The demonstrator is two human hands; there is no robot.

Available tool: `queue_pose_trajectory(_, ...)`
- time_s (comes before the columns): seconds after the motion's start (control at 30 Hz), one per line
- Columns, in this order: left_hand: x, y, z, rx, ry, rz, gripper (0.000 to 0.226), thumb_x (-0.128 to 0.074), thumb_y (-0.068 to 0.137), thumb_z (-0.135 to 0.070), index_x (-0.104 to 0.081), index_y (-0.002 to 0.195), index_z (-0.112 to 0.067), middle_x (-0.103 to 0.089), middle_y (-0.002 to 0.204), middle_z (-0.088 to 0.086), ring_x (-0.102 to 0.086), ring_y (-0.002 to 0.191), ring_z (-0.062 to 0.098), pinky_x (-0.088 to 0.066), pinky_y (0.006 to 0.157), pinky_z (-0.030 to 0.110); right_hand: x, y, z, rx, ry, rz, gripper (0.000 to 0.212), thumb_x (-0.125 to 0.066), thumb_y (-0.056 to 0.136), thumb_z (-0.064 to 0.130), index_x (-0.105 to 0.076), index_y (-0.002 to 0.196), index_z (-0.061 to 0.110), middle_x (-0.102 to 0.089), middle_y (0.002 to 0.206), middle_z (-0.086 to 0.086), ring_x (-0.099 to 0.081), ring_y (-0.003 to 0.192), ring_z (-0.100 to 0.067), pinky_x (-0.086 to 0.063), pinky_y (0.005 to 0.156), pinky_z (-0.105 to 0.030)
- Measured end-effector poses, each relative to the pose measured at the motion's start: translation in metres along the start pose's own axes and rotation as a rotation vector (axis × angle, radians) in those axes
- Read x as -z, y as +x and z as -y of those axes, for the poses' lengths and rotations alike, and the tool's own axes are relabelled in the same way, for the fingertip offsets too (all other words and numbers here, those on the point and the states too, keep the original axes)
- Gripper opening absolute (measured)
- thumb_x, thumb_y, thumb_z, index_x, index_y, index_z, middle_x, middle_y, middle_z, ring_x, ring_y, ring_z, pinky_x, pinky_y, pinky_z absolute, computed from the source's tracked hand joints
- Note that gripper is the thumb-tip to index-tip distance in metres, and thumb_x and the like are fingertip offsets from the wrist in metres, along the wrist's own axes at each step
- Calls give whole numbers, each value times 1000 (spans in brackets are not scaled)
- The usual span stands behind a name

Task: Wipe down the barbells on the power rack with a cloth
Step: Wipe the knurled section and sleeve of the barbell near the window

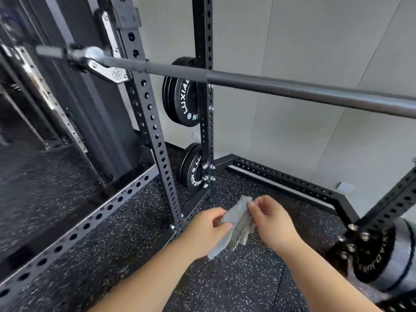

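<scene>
A dark barbell [258, 83] lies across the black power rack [155, 131], resting in a silver hook at the left upright and running off the right edge. Well below the bar, over the speckled floor, both my hands hold a folded grey cloth [234, 224]. My left hand [206, 228] pinches its lower left edge between thumb and fingers. My right hand [270, 218] pinches the upper right corner. The loose folds of the cloth hang down between my hands.
Black weight plates [180, 100] hang on a peg behind the rear upright, with more plates [193, 170] lower down. The rack's perforated base beams [281, 176] border the rubber floor. A plate stack [373, 253] sits at the right upright. Pale wall panels stand behind.
</scene>
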State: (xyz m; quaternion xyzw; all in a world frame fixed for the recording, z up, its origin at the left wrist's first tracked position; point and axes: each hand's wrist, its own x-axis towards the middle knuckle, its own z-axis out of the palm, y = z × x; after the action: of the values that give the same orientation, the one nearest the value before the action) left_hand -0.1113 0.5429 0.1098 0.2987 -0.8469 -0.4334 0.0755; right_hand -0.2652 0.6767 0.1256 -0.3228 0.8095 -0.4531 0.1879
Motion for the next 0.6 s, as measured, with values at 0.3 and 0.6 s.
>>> queue_pose_trajectory(0.3,7,-30,41,159,-39,-213,30,-41,109,-38,-65,124,-27,-69,115,-13,-64,109,6,-54,100,38,-45,4,10,97,67,230,20,-56,102,42,-57,90,26,-65,72,8,-50,50,1,-42,55,-20)
queue_pose_trajectory(0.6,59,-41,88,175,-151,-364,21,-46,109,-33,-67,108,-33,-71,98,-13,-68,92,7,-59,85,40,-106,12,41,180,50,594,39,-64,97,41,-49,134,43,-71,112,19,-73,92,-30,-58,85,-52)
